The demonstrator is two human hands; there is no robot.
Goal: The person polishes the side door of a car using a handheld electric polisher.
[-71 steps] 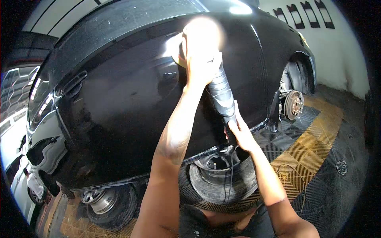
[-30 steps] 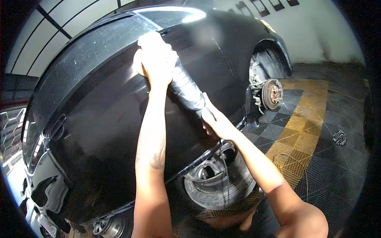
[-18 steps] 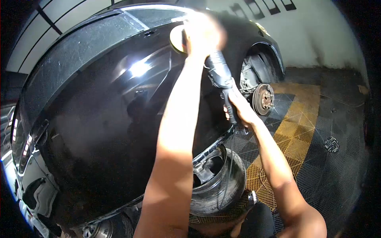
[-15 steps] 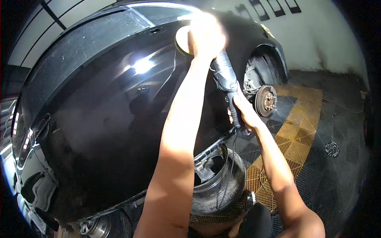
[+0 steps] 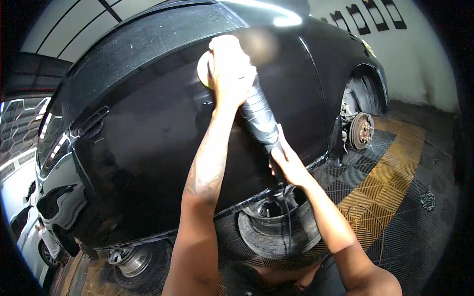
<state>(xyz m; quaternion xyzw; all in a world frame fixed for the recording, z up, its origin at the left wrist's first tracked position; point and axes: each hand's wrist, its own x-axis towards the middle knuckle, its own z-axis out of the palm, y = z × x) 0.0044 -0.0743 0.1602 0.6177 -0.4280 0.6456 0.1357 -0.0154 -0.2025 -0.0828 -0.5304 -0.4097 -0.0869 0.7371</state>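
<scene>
Against the black car door [image 5: 148,143], near its upper edge, sits the round pale pad [image 5: 204,70] of a power polisher [image 5: 260,114]. My left hand [image 5: 229,74] is closed over the polisher's head; strong glare washes out its fingers. Lower down, my right hand [image 5: 290,165] wraps round the rear handle, with a cord [image 5: 289,217] hanging beneath it. The tool slants from upper left to lower right. The pad's face is hidden against the panel.
A loose wheel [image 5: 276,232] lies below the door, another [image 5: 133,261] farther left. The front hub has an exposed brake disc [image 5: 360,130]. Black and yellow floor tiles [image 5: 390,172] extend right, with a cable on them. A white car [image 5: 24,217] stands at far left.
Compared with half a second ago, the polisher and both hands are farther left and lower on the door relative to the car. The view has shifted, and both hands still hold the tool.
</scene>
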